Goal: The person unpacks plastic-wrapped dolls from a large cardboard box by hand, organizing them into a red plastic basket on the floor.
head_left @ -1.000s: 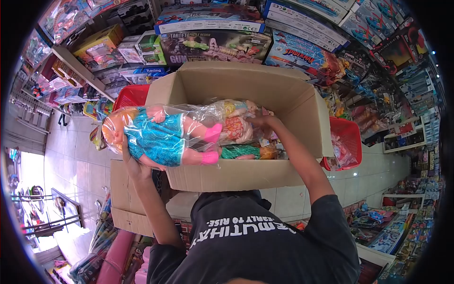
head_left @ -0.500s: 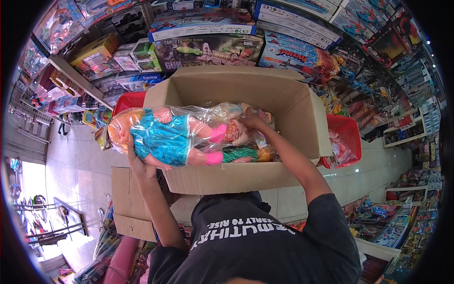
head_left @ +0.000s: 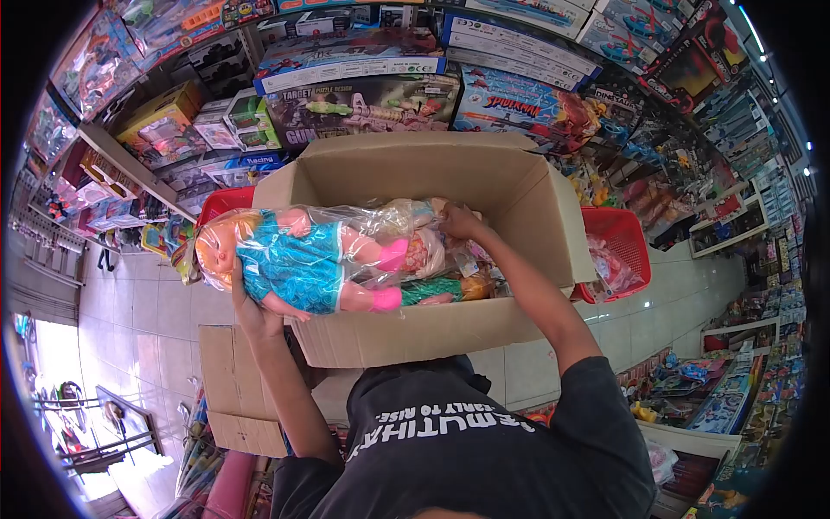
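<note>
A blonde doll [head_left: 290, 264] in a blue dress and pink shoes lies sideways in a clear plastic bag, across the left part of the open cardboard box [head_left: 398, 333]. Its head sticks out past the box's left side. My left hand [head_left: 255, 313] is closed around the doll at its head and shoulder, from the near side. Inside the box my right hand [head_left: 462, 223] has its fingers curled on another bagged doll [head_left: 425, 246] with a patterned dress; the fingertips are partly hidden. A doll in green [head_left: 432, 290] lies by the near wall.
Red plastic baskets [head_left: 635, 251] stand on both sides of the box, the right one holding bagged items. Boxed toys [head_left: 363, 108] fill shelves behind. A flattened cardboard piece [head_left: 229, 372] lies at lower left on the tiled floor [head_left: 134, 303].
The view has shifted slightly, so the box sits a little lower and further left. Both hands keep their places on the dolls, with little visible movement.
</note>
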Demonstrator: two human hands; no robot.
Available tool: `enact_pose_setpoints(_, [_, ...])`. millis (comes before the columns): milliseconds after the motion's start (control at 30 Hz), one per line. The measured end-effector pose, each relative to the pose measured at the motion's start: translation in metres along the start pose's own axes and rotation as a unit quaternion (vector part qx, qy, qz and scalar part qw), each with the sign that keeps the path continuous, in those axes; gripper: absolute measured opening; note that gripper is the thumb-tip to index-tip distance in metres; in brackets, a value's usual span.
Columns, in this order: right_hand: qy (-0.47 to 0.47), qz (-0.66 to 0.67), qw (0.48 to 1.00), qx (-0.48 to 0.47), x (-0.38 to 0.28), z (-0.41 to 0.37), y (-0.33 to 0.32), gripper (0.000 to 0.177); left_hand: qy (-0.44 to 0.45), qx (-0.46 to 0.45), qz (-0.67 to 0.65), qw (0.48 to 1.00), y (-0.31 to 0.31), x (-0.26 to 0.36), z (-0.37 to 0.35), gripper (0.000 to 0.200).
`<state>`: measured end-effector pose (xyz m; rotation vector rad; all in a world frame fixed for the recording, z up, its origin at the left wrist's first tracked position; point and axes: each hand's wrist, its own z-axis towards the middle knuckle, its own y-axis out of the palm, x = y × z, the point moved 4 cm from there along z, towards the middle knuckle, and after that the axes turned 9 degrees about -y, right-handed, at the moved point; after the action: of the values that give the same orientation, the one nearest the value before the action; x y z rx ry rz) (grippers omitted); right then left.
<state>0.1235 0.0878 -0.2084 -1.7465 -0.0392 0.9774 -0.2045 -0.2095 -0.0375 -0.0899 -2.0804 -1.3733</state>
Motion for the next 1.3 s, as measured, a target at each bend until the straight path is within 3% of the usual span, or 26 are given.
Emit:
enact_pose_setpoints(33, [-0.177,-0.107,0.975,0.086,0.010,0.009,0.009,0.027,0.004,0.007,0.007,1.000,0.001,0.000,0.000,0.051])
enact_pose_setpoints(67, [-0.178,-0.107,0.974,0.087,-0.005,0.010,-0.002,0.027,0.005,0.005,0.008,1.000,0.002,0.000,0.000,0.051])
enact_pose_setpoints(100, [-0.046,-0.002,0.999,0.007,-0.024,0.009,-0.017,0.023,0.007,0.014,0.009,1.000,0.003,0.000,-0.002,0.051])
enact_pose_setpoints(133, [0.087,0.103,0.988,-0.074,-0.036,0.006,-0.026,0.020,0.010,0.022,0.011,1.000,0.003,0.001,-0.003,0.051])
enact_pose_setpoints(167, [0.086,0.103,0.988,-0.074,-0.040,0.009,-0.033,0.020,0.011,0.021,0.011,1.000,0.005,0.002,-0.004,0.051])
enact_pose_setpoints(233, [0.079,0.264,0.960,-0.050,-0.047,0.011,-0.045,0.020,0.010,0.025,0.007,1.000,0.006,0.005,-0.006,0.050])
enact_pose_setpoints(367, [0.019,0.319,0.947,-0.030,-0.086,-0.010,-0.097,0.014,0.022,0.026,0.005,0.999,-0.001,0.015,-0.007,0.048])
enact_pose_setpoints(433, [-0.056,0.349,0.935,0.031,-0.109,-0.030,-0.127,0.014,0.032,0.028,0.004,0.999,0.000,0.021,-0.009,0.048])
enact_pose_setpoints(567, [-0.100,0.365,0.915,0.138,-0.142,-0.070,-0.180,0.016,0.032,-0.002,-0.007,0.999,0.007,0.027,-0.008,0.047])
enact_pose_setpoints(633, [-0.112,0.304,0.907,0.270,-0.148,-0.090,-0.210,0.020,0.038,0.001,-0.006,0.999,0.007,0.027,-0.004,0.047])
enact_pose_setpoints(667, [-0.113,0.305,0.906,0.269,-0.151,-0.095,-0.219,0.020,0.041,0.003,-0.004,0.999,0.007,0.028,-0.002,0.047])
enact_pose_setpoints(733, [-0.134,0.094,0.898,0.409,-0.162,-0.111,-0.245,0.026,0.034,-0.008,-0.004,0.999,0.014,0.025,0.000,0.047])
enact_pose_setpoints(833, [-0.182,0.107,0.874,0.437,-0.183,-0.120,-0.265,0.028,0.019,-0.031,-0.005,0.999,0.031,0.010,0.003,0.047])
enact_pose_setpoints(1033, [-0.294,0.127,0.867,0.382,-0.249,-0.131,-0.290,0.018,-0.014,-0.047,0.010,0.999,0.056,-0.030,0.012,0.046])
enact_pose_setpoints(1133, [-0.389,0.263,0.828,0.307,-0.274,-0.123,-0.298,0.016,-0.034,-0.074,0.002,0.997,0.062,-0.046,0.018,0.046])
enact_pose_setpoints(1300, [-0.429,0.269,0.831,0.233,-0.298,-0.099,-0.295,0.016,-0.063,-0.080,-0.007,0.995,0.066,-0.061,0.020,0.042])
